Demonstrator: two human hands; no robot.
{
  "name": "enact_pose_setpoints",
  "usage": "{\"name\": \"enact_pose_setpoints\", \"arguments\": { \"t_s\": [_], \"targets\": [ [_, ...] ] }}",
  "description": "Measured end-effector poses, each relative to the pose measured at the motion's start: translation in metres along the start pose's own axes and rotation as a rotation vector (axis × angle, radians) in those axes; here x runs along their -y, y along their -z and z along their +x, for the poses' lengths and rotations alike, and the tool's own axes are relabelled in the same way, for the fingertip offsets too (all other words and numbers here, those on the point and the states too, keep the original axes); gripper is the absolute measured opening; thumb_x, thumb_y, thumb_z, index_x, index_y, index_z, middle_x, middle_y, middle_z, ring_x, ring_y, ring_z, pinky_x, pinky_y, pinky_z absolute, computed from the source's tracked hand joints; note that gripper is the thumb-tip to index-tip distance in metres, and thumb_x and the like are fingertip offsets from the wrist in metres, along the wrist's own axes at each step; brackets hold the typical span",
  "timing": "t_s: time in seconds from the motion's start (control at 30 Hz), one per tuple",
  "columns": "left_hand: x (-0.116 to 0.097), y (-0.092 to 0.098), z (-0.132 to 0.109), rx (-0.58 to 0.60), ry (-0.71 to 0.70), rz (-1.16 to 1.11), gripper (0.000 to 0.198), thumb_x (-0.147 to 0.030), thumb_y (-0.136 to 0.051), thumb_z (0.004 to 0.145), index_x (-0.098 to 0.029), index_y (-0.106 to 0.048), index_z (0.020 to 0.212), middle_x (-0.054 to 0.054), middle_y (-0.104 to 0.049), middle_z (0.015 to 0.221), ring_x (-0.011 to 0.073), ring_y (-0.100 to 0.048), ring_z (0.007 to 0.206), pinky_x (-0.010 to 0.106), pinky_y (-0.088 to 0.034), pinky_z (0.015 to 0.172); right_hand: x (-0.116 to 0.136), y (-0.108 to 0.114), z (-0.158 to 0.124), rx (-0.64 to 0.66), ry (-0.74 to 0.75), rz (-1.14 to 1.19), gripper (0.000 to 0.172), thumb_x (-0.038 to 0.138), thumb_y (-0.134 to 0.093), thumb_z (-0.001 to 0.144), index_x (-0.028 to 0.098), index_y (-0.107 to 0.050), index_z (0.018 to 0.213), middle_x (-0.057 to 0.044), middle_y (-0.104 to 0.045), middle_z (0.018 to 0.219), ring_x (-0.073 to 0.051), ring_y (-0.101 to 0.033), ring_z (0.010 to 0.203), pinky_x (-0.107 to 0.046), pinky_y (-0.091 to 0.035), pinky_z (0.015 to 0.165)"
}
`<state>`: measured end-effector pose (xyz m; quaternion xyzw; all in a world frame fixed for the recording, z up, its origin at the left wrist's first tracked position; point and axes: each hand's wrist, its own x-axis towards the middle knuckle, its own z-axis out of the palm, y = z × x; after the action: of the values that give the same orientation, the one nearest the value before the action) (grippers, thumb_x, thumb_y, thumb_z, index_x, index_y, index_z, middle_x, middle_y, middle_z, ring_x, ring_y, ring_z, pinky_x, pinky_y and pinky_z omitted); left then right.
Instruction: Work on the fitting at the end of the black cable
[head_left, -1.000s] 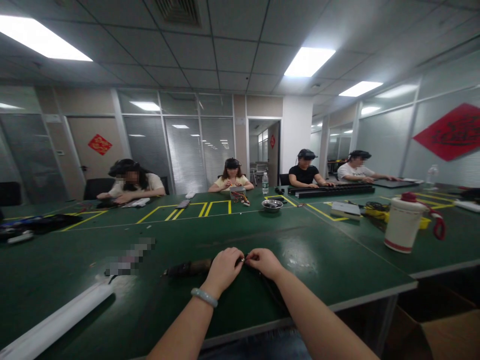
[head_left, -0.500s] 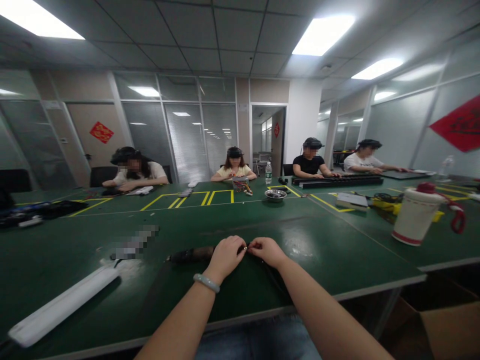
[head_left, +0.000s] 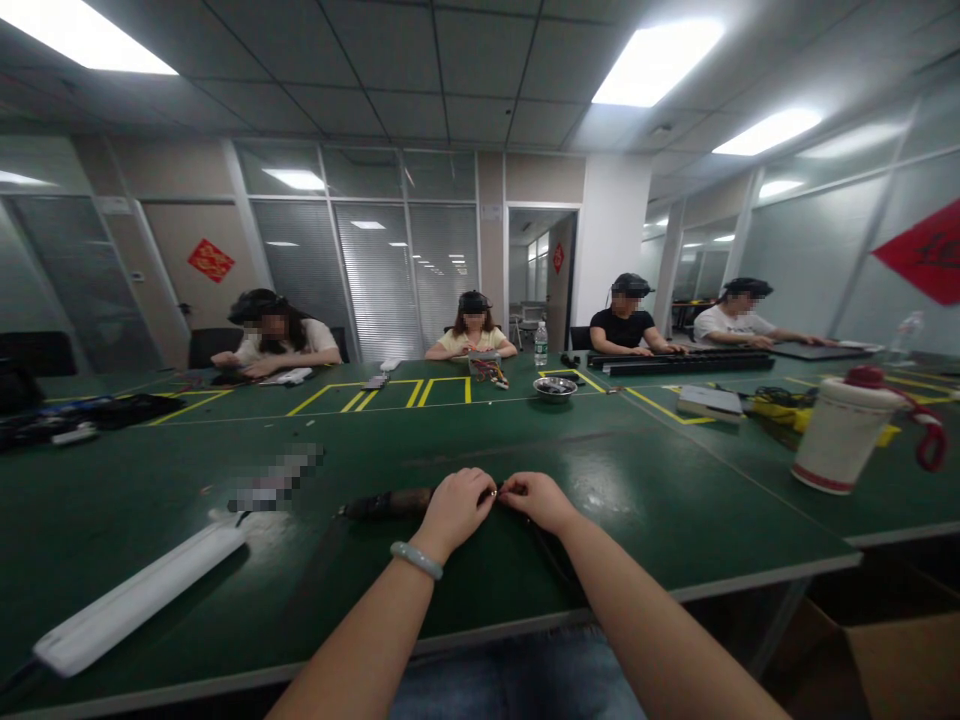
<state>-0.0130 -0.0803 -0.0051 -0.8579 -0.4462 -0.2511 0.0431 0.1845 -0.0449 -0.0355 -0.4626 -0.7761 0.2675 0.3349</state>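
Note:
Both my hands meet over the green table in front of me. My left hand, with a pale bangle on the wrist, is closed in a pinch. My right hand is pinched too, fingertip to fingertip with the left. Between them shows a tiny shiny metal piece, too small to name. A dark brown, tube-like object lies on the table just left of my left hand, partly hidden behind it. A thin dark cord runs under my right forearm.
A long white bar lies at the near left. A white jug with a red lid stands at right. A metal bowl and a water bottle sit farther back. Several people work along the far side.
The view has tilted and shifted a little. My hands stay pinched together at the same spot on the table.

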Motion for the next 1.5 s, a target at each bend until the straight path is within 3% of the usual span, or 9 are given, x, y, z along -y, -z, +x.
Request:
{"name": "enact_pose_setpoints", "arguments": {
  "t_s": [1.5],
  "targets": [
    [0.0018,0.0043,-0.0037,-0.012,0.001,0.035,0.009,-0.026,-0.056,0.088,-0.022,-0.062,0.095,0.002,-0.064,0.097,0.0182,-0.057,0.095,0.031,-0.044,0.085,-0.0047,-0.0029,0.0031,0.032,0.007,-0.029,0.024,0.04,-0.062,0.079,0.019,-0.073,0.088,-0.002,-0.072,0.079,-0.017,-0.064,0.071,-0.025,-0.046,0.065]
  ]
}}
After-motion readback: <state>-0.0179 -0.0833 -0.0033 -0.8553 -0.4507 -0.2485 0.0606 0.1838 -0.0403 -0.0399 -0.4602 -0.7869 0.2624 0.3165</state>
